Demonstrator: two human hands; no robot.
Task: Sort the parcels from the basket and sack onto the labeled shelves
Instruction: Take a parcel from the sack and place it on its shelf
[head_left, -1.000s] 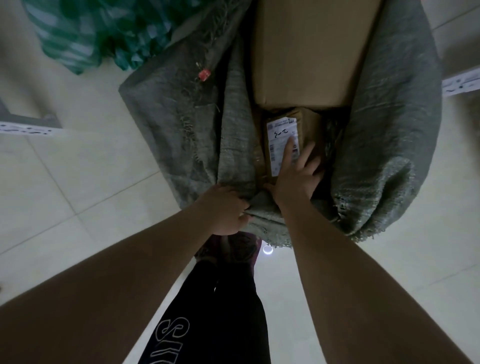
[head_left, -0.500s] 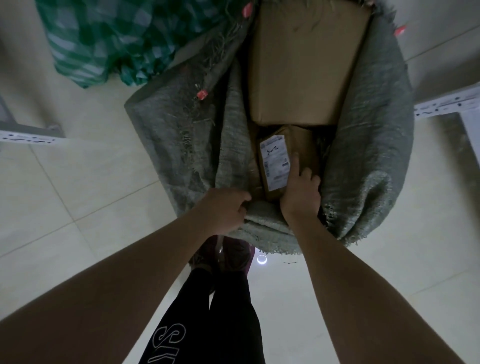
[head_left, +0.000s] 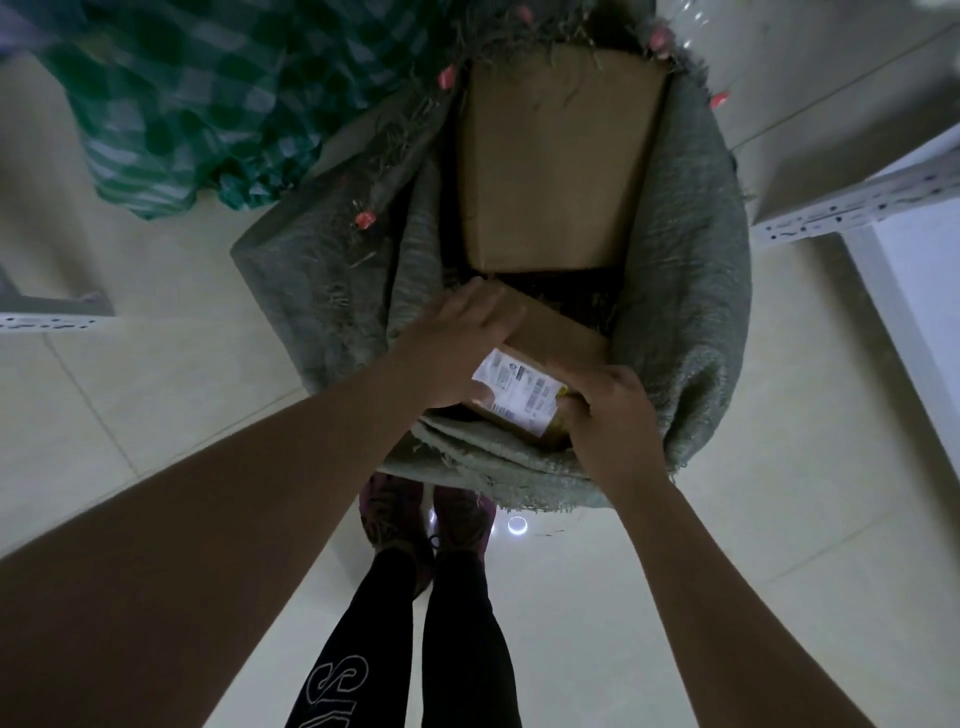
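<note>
Both my hands hold one small cardboard parcel (head_left: 540, 364) over the mouth of the grey woven sack (head_left: 691, 312).

My left hand (head_left: 457, 348) lies on the parcel's left end, fingers extended over the top, thumb on the white shipping label (head_left: 519, 387). My right hand (head_left: 613, 410) grips the near right corner, fingers curled around it. A large cardboard box (head_left: 556, 161) stands inside the sack, beyond the parcel. A green checked bag (head_left: 208, 98) lies left of the sack.

A small parcel (head_left: 550, 358) is held above the open sack (head_left: 691, 332), in front of a large box (head_left: 558, 161) inside it; a checked bag (head_left: 218, 98) lies behind-left.
</note>
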